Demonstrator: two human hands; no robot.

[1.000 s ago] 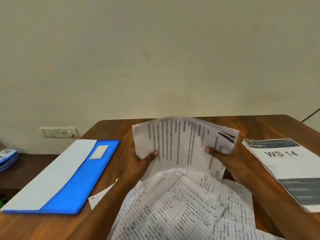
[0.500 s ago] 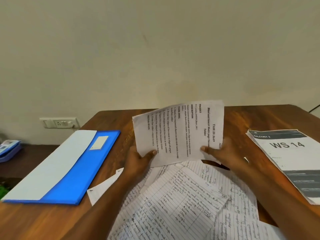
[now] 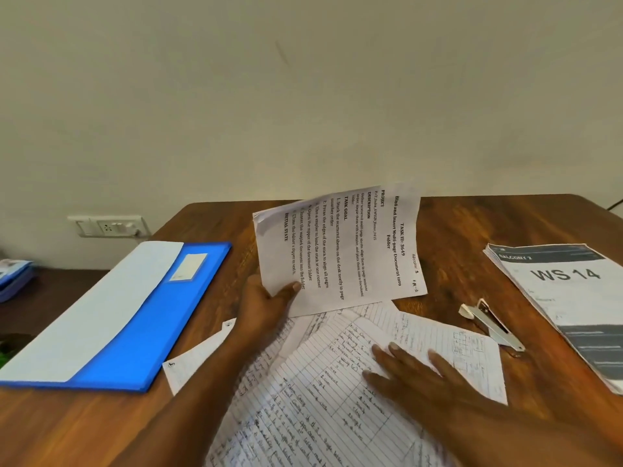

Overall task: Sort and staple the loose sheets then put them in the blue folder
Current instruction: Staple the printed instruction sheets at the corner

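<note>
Head view: left hand (image 3: pixel 269 306) pinches the floppy printed sheet (image 3: pixel 340 251) by its corner, right hand (image 3: pixel 414 372) spread flat on the flimsy handwritten sheets (image 3: pixel 313 399), so I'd grab edges.

Bare wooden table (image 3: pixel 451 230) strip open behind printed sheet (image 3: pixel 340 251), and between it and WS 14 booklet (image 3: pixel 569 308). Stapler (image 3: pixel 490 326) sits in that right-hand gap. Blue folder (image 3: pixel 135 315) blocks left side; handwritten sheets (image 3: pixel 323 392) cover the near centre.
</note>
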